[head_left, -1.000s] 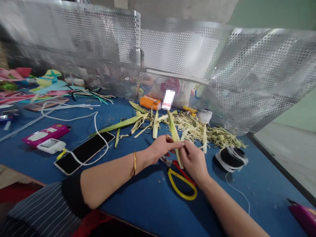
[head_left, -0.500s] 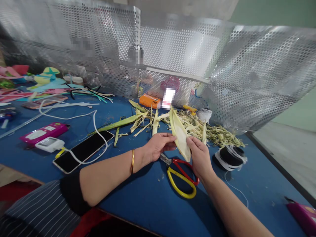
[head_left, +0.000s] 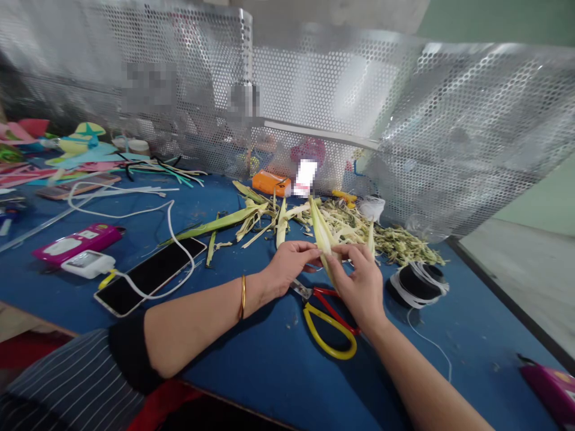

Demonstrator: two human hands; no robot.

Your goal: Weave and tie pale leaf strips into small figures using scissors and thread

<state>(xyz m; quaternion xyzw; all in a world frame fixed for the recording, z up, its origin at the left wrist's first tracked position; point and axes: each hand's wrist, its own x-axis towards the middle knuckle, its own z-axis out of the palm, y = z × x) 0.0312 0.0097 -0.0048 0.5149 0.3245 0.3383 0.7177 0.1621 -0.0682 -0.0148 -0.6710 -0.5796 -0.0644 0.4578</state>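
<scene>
A pale yellow-green corn husk (head_left: 320, 227) stands upright between my two hands, its sides drawn inward. My left hand (head_left: 290, 266) pinches its left edge with thumb and fingers. From the right, my right hand (head_left: 359, 281) grips the husk's lower part and covers much of it. Below the hands lies a pair of scissors (head_left: 332, 341) with one red and one yellow handle, its blades partly under my left hand. Behind the husk is a heap of shredded husk pieces (head_left: 350, 224), and longer husk leaves (head_left: 220, 222) lie to the left.
A spool of white cord (head_left: 417, 286) stands at the right. On the left lie a black-screened phone (head_left: 153, 275), a white cable (head_left: 173, 221) and a magenta packet (head_left: 81, 242). An orange packet (head_left: 271, 183) sits before the perforated metal screen (head_left: 323, 84) at the back.
The husk was spread flat and wide; now it is folded narrower. My right hand has turned inward, its fingers now over the husk close to my left fingertips.
</scene>
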